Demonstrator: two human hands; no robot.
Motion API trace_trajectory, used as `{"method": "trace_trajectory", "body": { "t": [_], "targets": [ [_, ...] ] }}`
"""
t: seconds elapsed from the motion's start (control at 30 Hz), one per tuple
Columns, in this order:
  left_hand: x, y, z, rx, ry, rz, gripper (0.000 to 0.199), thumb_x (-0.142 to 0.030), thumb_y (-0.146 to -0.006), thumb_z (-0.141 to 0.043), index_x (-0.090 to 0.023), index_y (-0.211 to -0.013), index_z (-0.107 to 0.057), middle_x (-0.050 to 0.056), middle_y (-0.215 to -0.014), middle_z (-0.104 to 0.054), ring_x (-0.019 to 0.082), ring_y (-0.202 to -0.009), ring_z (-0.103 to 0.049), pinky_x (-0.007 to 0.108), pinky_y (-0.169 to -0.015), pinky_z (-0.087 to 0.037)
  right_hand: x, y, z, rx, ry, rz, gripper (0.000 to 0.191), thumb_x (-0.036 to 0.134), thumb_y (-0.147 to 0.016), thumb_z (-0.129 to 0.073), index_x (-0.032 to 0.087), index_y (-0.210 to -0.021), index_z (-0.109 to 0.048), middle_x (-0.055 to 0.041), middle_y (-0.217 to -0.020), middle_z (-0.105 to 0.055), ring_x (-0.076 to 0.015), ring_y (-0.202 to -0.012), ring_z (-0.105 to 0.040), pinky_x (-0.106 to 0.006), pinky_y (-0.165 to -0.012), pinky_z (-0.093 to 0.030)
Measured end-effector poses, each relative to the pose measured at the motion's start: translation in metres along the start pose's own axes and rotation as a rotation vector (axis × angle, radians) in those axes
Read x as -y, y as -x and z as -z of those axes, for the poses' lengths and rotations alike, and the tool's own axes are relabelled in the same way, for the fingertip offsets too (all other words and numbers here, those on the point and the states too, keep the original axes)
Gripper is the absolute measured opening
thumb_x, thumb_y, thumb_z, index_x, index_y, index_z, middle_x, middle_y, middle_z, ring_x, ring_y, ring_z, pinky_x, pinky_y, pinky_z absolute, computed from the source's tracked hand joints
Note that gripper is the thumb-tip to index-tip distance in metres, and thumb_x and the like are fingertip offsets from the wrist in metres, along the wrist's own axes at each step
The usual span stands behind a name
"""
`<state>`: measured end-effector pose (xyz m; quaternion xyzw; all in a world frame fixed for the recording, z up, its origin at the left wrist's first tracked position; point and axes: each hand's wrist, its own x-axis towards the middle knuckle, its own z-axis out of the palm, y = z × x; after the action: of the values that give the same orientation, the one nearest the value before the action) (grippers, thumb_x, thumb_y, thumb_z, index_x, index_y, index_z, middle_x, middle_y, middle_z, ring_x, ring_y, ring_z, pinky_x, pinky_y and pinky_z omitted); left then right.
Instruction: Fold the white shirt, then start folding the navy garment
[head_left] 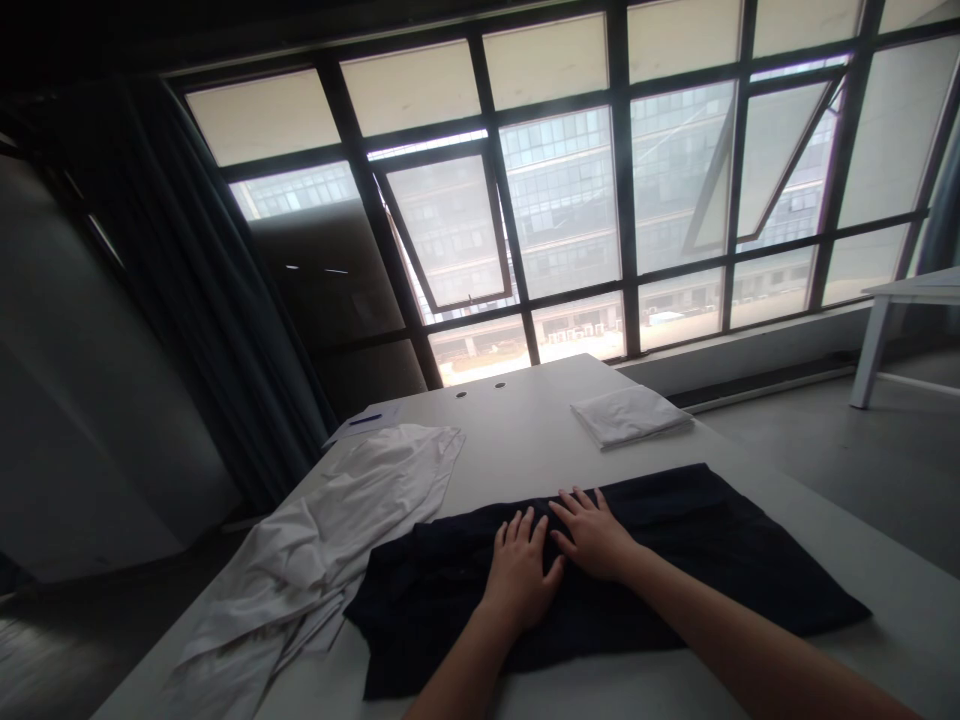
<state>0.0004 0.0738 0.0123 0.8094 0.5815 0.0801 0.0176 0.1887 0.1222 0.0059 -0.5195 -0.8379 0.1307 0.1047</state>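
Dark navy cloth (720,545) lies flattened on the near part of the table (517,440), gathered into a wide, uneven band; what kind of garment it is cannot be told. In the head view, the left hand (521,570) and the right hand (592,535) rest palm down on it, side by side and just apart. Each grip is open, fingers spread, with nothing pinched or held. Just beside the cloth on the left, a crumpled white garment (315,540) sprawls toward the table's edge. Farther along, a folded white cloth (630,415) sits near the right side, and a sheet of paper (375,422) with a blue pen (365,420) lies at the far left, near two small round holes (480,389) in the tabletop. Beyond, a tall dark-framed window (562,200) with tilted-open panes shows a glazed building (559,190). A dark curtain (225,300) hangs at left, and a small white side table (900,295) stands on the grey floor (780,450) at right.
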Motion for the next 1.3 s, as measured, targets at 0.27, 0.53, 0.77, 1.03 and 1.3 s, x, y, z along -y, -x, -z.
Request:
{"method": "trace_trajectory", "body": {
  "t": [0.27,0.53,0.77,1.03,1.3],
  "targets": [
    [0.001,-0.0001,-0.0025,-0.012,0.011,-0.002,0.07,-0.063,-0.099,-0.038,-0.025,-0.156,-0.043,0.008,-0.165,-0.034,0.031,-0.153,-0.027,0.05,-0.125,-0.018,-0.0006,-0.0004,-0.0019,-0.008,0.001,0.007,0.069,0.061,-0.099,-0.032,0.025,-0.157,-0.041,-0.0126,-0.167,-0.031,-0.0378,-0.155,-0.019,-0.063,-0.121,-0.003],
    [0.0005,0.0,-0.0012,-0.012,0.012,-0.009,0.069,-0.063,-0.099,-0.036,-0.025,-0.156,-0.043,0.007,-0.165,-0.035,0.031,-0.153,-0.027,0.05,-0.125,-0.018,-0.0002,-0.0001,-0.0001,-0.007,-0.006,0.004,0.068,0.06,-0.099,-0.033,0.025,-0.157,-0.041,-0.0126,-0.167,-0.03,-0.0381,-0.155,-0.019,-0.064,-0.121,-0.004],
    [-0.0016,0.0001,0.0015,0.004,0.003,0.005,0.069,-0.063,-0.099,-0.037,-0.025,-0.157,-0.042,0.007,-0.166,-0.033,0.032,-0.153,-0.026,0.05,-0.125,-0.018,-0.0001,-0.0002,-0.0008,-0.004,-0.002,0.005,0.069,0.061,-0.099,-0.032,0.025,-0.157,-0.041,-0.0132,-0.167,-0.03,-0.0385,-0.155,-0.019,-0.064,-0.121,-0.004],
    [-0.0022,0.0005,0.0035,0.014,-0.004,0.006,0.07,-0.063,-0.099,-0.036,-0.025,-0.157,-0.041,0.006,-0.166,-0.033,0.031,-0.153,-0.026,0.049,-0.125,-0.018,-0.0007,-0.0002,-0.0008,-0.007,0.0,0.005,0.069,0.061,-0.099,-0.031,0.025,-0.157,-0.041,-0.0127,-0.167,-0.03,-0.0381,-0.155,-0.018,-0.063,-0.121,-0.004],
    [-0.0013,-0.0001,0.001,0.011,-0.005,0.004,0.069,-0.062,-0.099,-0.036,-0.025,-0.157,-0.042,0.007,-0.166,-0.033,0.031,-0.153,-0.026,0.049,-0.125,-0.018,-0.0007,-0.0006,-0.0013,0.0,0.0,0.003,0.069,0.062,-0.099,-0.032,0.025,-0.157,-0.04,-0.0129,-0.168,-0.03,-0.0381,-0.155,-0.019,-0.063,-0.121,-0.003]
  ]
}}
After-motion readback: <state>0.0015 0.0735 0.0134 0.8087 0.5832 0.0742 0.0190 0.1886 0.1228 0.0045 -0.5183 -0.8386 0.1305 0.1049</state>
